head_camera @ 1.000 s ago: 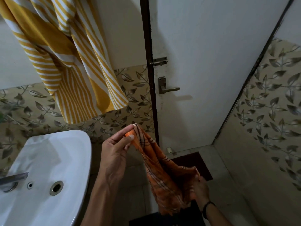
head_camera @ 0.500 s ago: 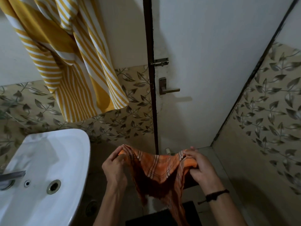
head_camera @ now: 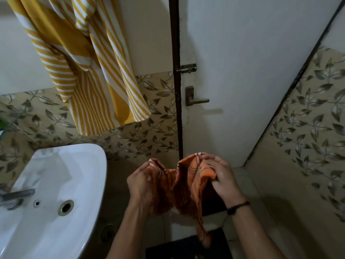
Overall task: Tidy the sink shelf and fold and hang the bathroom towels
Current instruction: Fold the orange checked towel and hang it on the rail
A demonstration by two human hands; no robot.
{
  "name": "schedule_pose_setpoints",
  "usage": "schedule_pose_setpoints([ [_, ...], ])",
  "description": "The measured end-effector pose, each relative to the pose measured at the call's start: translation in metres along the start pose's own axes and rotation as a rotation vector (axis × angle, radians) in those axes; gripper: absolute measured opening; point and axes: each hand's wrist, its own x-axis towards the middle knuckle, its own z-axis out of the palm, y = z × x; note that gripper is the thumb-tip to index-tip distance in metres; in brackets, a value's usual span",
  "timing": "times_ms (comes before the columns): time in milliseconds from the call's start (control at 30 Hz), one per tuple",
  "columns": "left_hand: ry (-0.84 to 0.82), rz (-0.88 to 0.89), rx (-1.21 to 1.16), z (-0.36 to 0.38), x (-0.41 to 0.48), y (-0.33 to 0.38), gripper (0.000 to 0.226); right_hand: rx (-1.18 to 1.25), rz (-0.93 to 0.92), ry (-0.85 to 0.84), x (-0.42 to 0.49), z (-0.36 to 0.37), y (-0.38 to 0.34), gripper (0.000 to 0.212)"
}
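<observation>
A small orange checked towel (head_camera: 183, 186) hangs bunched between both hands, low in the middle of the view. My left hand (head_camera: 142, 181) grips its left top edge. My right hand (head_camera: 220, 176) pinches its right top edge, with a dark band on the wrist. The cloth sags in folds between them and a tail trails down toward the floor. A large yellow and white striped towel (head_camera: 89, 68) hangs loosely bunched on the wall at upper left.
A white sink (head_camera: 46, 193) with a metal tap (head_camera: 17, 195) stands at lower left. The white door (head_camera: 242, 71) with handle (head_camera: 196, 99) and latch is straight ahead. Leaf-patterned tiles cover both side walls. A dark mat (head_camera: 186, 247) lies on the floor below.
My right hand came up from low down to the towel's top edge. Both hands then moved closer together, so the orange towel now bunches between them.
</observation>
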Motion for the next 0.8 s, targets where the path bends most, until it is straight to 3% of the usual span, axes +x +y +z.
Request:
schedule_pose_setpoints([
  [67, -0.045, -0.032, -0.016, 0.009, -0.007, 0.000, 0.034, -0.102, 0.027, 0.018, -0.002, 0.008, 0.002, 0.024],
  [167, -0.069, 0.042, 0.011, 0.009, -0.010, 0.007, 0.031, -0.057, -0.037, -0.142, -0.008, 0.008, -0.001, 0.024],
  [233, -0.030, 0.134, 0.105, 0.008, -0.010, 0.008, 0.029, 0.018, -0.116, -0.032, -0.003, 0.002, 0.002, 0.028],
  [300, -0.008, 0.129, 0.224, 0.004, -0.009, 0.003, 0.027, -0.200, -0.081, 0.125, 0.002, -0.004, 0.014, 0.033],
  [333, -0.031, 0.094, 0.290, -0.001, -0.012, 0.001, 0.027, -0.331, -0.015, 0.086, -0.002, -0.004, 0.018, 0.032],
  [400, -0.109, 0.058, 0.341, -0.010, -0.018, 0.005, 0.029, -0.480, 0.023, -0.196, -0.018, -0.002, 0.011, 0.025],
  [467, -0.185, 0.148, 0.327, -0.012, -0.033, 0.022, 0.029, -0.362, -0.057, -0.365, -0.033, -0.002, -0.016, 0.030],
  [533, -0.153, 0.264, 0.301, -0.010, -0.031, 0.039, 0.026, 0.029, -0.133, -0.259, -0.024, -0.011, -0.034, 0.027],
  [600, -0.026, 0.237, 0.227, -0.020, 0.001, 0.040, 0.025, 0.275, -0.164, 0.066, 0.010, -0.031, -0.021, 0.016],
  [667, 0.096, 0.053, 0.201, -0.049, 0.055, 0.018, 0.033, 0.130, -0.027, 0.360, 0.041, -0.060, 0.026, 0.018],
  [700, 0.141, -0.063, 0.181, -0.065, 0.073, 0.005, 0.043, 0.004, 0.065, 0.410, 0.048, -0.073, 0.051, 0.018],
  [800, 0.259, -0.158, 0.192, -0.098, 0.124, -0.049, 0.040, -0.243, 0.251, 0.250, 0.014, -0.066, 0.075, 0.014],
])
